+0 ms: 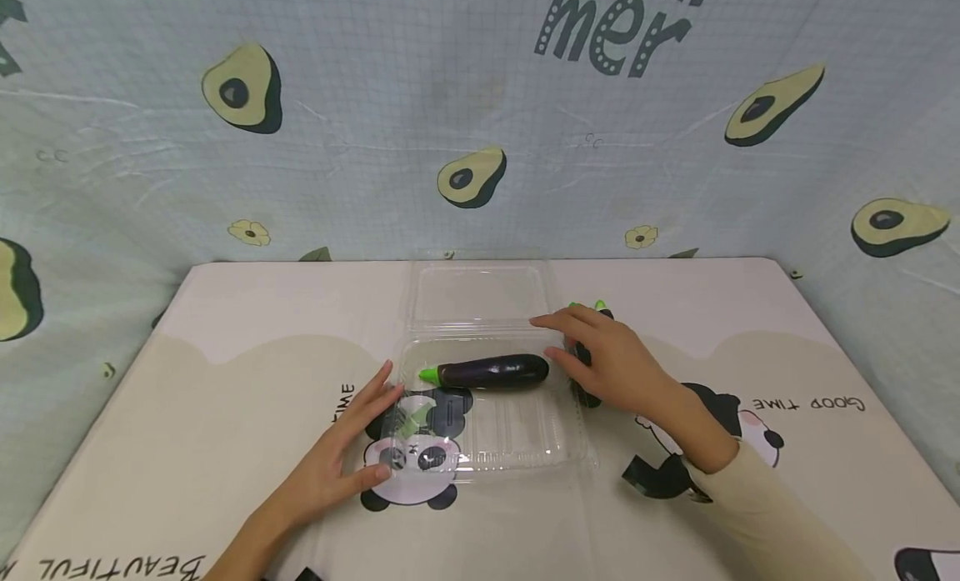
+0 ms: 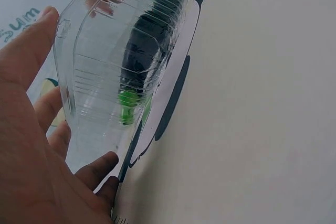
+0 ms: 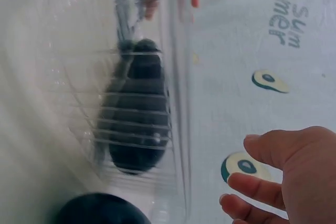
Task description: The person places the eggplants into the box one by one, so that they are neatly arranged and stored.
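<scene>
A clear plastic container [image 1: 517, 431] lies with its lid [image 1: 480, 293] folded back, away from the person. Inside it is one dark eggplant [image 1: 495, 371], its green stem end to the left; the left wrist view shows this eggplant [image 2: 149, 40] through the wall. My left hand [image 1: 330, 456] touches the container's left edge with spread fingers. My right hand [image 1: 615, 356], fingers parted and holding nothing visible, is over the container's right rim. Partly hidden under it, more eggplants [image 1: 588, 393] lie right of the container.
The table [image 1: 225, 414] wears a cloth printed with pandas and lettering. Behind it hangs a pale curtain [image 1: 360, 147] with avocado prints. A dark rounded thing [image 3: 102, 211] shows low in the right wrist view, outside the container.
</scene>
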Demonstrator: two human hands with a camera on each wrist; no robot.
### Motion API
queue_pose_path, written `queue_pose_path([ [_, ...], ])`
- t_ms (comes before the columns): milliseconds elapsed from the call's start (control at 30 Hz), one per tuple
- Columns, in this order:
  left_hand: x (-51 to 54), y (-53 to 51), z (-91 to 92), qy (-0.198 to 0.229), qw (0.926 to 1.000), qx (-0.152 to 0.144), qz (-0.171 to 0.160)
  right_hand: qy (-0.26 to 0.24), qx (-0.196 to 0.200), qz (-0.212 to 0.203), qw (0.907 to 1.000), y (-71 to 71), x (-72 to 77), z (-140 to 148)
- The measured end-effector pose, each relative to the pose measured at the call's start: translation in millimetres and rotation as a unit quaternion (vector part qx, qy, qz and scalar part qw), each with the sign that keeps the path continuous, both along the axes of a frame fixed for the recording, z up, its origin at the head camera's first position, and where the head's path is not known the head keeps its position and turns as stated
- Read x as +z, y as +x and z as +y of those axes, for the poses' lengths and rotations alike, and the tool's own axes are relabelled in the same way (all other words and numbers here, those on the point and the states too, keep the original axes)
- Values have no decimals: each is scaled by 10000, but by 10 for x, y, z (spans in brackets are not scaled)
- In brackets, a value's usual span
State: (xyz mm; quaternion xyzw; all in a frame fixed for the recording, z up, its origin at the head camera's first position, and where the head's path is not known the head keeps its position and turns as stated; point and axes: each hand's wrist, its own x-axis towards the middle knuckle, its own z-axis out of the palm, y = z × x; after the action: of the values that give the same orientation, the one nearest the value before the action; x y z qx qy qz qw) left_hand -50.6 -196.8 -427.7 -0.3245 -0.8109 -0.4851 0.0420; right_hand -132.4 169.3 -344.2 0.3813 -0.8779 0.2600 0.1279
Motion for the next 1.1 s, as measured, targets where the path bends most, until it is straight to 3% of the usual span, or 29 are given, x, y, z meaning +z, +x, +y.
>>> queue_pose_path([
  [200,-5,7,2,-10,10000,12,42,-395,-66,80,9992,-1,-13,164],
  [533,-9,-2,-2,-1,10000,12,29,-579,-281,-69,9979,30,-92,398],
  [800,-3,-2,3,76,10000,-50,30,-513,-823,-73,9953,100,-222,524],
  [1100,-7,4,3,32,10000,2,-37,-630,-1519,38,9864,159,-359,616],
])
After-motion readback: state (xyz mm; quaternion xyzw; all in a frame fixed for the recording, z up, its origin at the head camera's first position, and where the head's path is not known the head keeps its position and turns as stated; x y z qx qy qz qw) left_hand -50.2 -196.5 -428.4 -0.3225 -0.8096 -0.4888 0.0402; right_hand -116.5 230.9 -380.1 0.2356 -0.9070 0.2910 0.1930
